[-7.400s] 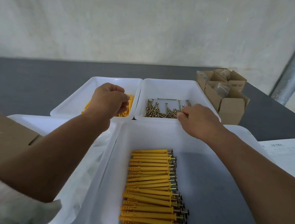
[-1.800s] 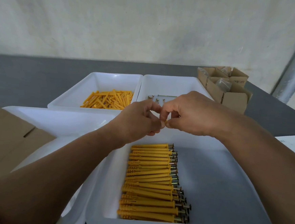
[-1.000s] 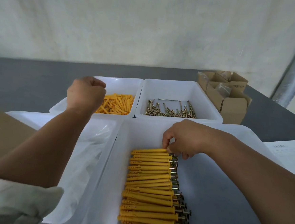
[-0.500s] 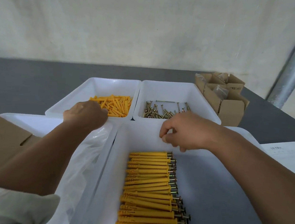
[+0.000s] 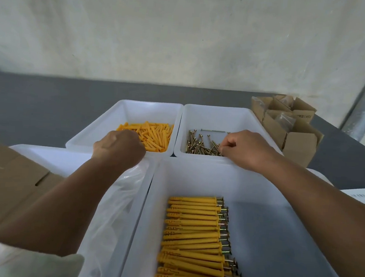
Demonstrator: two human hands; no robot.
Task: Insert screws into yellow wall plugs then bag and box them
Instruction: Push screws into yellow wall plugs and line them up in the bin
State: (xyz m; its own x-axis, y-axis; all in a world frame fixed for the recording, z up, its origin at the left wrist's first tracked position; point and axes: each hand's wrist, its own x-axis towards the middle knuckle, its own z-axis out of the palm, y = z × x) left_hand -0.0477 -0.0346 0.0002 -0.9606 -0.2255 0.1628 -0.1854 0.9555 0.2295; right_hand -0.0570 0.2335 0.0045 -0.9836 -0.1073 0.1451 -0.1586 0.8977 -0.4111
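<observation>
Nearest, the big white tray [image 5: 289, 245] holds a neat row of finished plugs [image 5: 193, 237], their screw heads pointing right. Just to its left lies a tray of clear plastic bags [image 5: 117, 209], and left again a flat cardboard box [image 5: 5, 185]. Further out, the left hand [image 5: 119, 148] hovers at the near rim of the tray of loose yellow wall plugs [image 5: 153, 136], knuckles up and fingers curled under — whether it holds a plug I cannot tell. The right hand [image 5: 246, 150] reaches into the neighbouring tray, thumb and forefinger pinching into the near side of the heap of screws [image 5: 200, 145]. The step looks to be fetching one of each. To do it well, take a single screw by the shank near its head, tip free, and turn the plug's open end toward it — then the two meet straight and go in without fumbling. Open cartons [image 5: 291, 129] wait at the far right.
</observation>
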